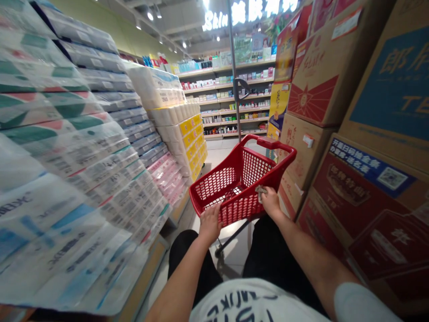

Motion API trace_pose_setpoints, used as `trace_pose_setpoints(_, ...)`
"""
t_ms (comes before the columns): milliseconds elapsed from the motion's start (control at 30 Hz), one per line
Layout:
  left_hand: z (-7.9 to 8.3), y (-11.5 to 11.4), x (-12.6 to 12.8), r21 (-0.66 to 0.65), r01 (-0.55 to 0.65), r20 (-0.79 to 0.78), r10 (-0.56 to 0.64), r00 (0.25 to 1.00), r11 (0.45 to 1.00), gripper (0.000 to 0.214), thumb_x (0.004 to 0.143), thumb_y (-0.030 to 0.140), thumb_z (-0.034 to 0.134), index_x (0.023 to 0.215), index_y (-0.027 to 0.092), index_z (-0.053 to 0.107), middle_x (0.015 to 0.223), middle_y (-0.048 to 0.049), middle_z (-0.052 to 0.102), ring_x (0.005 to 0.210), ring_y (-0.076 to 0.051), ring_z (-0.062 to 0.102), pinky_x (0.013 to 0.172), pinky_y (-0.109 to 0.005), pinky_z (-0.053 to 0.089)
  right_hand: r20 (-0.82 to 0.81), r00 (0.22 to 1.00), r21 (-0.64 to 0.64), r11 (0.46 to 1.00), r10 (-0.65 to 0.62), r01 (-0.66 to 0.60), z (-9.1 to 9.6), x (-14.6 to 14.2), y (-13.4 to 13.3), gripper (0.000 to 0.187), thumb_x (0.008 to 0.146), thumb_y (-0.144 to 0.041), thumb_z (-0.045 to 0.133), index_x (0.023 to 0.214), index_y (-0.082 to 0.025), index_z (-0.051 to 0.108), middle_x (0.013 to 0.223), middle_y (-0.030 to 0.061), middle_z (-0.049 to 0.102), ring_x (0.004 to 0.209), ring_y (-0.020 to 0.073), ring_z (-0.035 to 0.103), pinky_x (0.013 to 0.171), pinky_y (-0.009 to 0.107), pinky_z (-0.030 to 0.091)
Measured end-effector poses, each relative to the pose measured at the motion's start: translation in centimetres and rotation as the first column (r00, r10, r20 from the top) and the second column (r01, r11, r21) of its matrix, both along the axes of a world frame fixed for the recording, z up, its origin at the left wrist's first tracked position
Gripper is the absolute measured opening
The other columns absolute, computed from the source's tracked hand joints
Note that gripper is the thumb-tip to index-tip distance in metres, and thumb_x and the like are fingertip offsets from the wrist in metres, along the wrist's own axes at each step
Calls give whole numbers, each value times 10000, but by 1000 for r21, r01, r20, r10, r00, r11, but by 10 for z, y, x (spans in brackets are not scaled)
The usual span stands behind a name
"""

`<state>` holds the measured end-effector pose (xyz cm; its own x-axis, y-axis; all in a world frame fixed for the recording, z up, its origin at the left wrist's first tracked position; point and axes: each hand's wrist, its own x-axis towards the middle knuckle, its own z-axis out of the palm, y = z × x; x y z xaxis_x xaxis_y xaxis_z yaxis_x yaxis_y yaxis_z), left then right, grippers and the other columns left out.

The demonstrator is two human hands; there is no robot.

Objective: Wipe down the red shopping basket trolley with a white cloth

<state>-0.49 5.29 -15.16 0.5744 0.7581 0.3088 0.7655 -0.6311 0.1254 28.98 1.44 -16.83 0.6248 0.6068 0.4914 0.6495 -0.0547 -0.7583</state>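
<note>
A red plastic shopping cart (246, 212) with a perforated basket stands in front of my knees, turned sideways; nothing bulky shows inside it. My left hand (210, 223) is closed over the basket's near rim, toward its left end. In my right hand (271, 202) is a crumpled greyish cloth (260, 193), pressed against the near side of the basket by the handle end. The cart's handle (268, 142) is at the far right, touched by neither hand. Part of a leg and a caster (219, 253) show below the basket.
Wrapped tissue packs (110, 179) are stacked high along the left on a low platform. Cardboard cartons (311, 85) rise close on the right. A metal pole (234, 67) stands behind the cart, and shelves of small boxes and bottles (231, 96) line the back.
</note>
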Motion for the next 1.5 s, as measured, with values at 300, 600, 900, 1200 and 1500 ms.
trace_pose_setpoints(300,2,1,3,-20,-14,-7,13,1000,1000,739,752,182,586,1428,238,291,1395,-89,440,1274,-266,365,1060,-436,251,4,998,39,998,58,-58,-14,-28,4,276,723,-174,460,951,-165,615,961,94,576,861,222,577,812,357,477)
trace_pose_setpoints(600,3,6,5,-45,-12,-14,11,1000,999,736,755,205,589,1430,237,296,1408,-84,431,1290,-268,350,1072,-433,241,14,972,78,968,236,-237,-15,-78,11,195,691,-133,466,839,-202,575,869,53,568,833,200,549,784,323,462)
trace_pose_setpoints(900,8,5,2,-65,32,28,-30,999,997,721,762,165,567,1428,258,307,1394,-75,450,1265,-259,382,1041,-434,295,125,938,44,943,323,-331,-19,-100,6,205,727,-102,459,863,-201,576,891,61,562,859,204,553,819,339,475)
trace_pose_setpoints(1200,3,9,-14,2,20,87,-20,996,1000,748,723,98,560,1407,318,350,1339,-38,482,1262,-251,372,1059,-426,293,327,790,-94,850,518,-519,-21,-123,3,276,803,-118,464,986,-208,650,994,73,615,920,203,575,817,318,494)
trace_pose_setpoints(1500,-1,1,-23,6,-7,101,7,995,1000,782,732,94,549,1430,343,299,1378,-26,445,1290,-244,329,1122,-465,192,376,703,-106,782,603,-614,-30,-142,12,272,846,-161,445,978,-192,681,1007,87,618,969,216,559,870,340,471)
